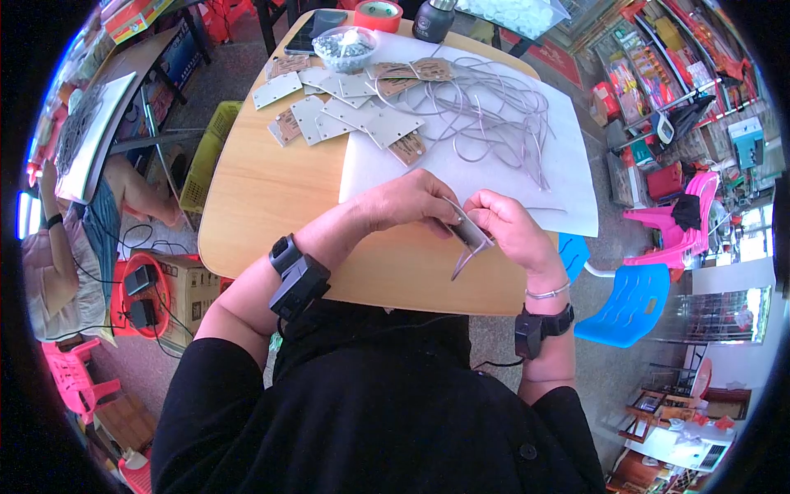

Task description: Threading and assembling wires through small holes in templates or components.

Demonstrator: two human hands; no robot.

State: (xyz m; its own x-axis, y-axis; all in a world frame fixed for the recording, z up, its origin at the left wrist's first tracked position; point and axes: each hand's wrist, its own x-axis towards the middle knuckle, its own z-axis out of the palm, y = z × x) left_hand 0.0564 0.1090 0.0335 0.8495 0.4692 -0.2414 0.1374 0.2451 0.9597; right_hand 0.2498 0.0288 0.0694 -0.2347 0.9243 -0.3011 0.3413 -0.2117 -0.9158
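Over the near edge of the wooden table, my left hand [409,202] grips a small square grey plate [471,233] by its left side, thumb and fingers closed. Close against the plate's right side, my right hand [512,228] is closed in a pinch, apparently on a thin grey cord [457,267]; the fingertips hide the exact grip. A short loop of this cord hangs below the plate. Farther off lies a pile of similar plates [393,125] with holes near their corners, some showing a brown printed face. Right of the pile, loose grey cords [502,103] lie tangled on white paper.
Along the table's [263,189] far edge are a clear bowl of small metal parts [344,51], a phone [303,39], a red tape roll [378,15] and a dark bottle [434,20]. A blue chair [627,306] stands at right. Another person [62,272] sits at left.
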